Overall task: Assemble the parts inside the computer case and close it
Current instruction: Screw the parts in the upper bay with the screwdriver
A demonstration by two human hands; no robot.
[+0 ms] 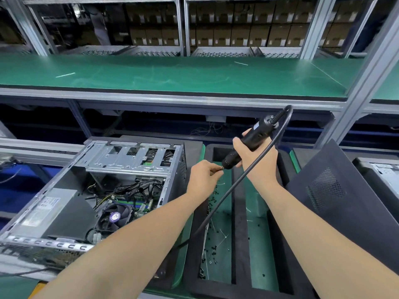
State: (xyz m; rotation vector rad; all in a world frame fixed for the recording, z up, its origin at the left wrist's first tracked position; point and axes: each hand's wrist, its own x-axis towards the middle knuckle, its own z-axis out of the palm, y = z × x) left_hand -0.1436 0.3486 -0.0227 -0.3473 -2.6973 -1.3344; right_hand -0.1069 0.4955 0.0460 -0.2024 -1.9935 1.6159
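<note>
Right hand (pixel 257 156): you grip the electric screwdriver (pixel 252 139), slanting down-left.
Left hand (pixel 204 178): you pinch its bit (pixel 221 168).
Computer case (pixel 177 175): left of both hands; left hand nearer.

Looks forward and down from head height, wide-angle. Sits close above the open computer case (pixel 129 157) at lower left and the black tray (pixel 238 223) at lower centre; takes in the green shelf (pixel 172 74) farther ahead.

Black screwdriver (pixel 250 141) — green mat (pixel 172 72) — perforated black panel (pixel 336 190).
</note>
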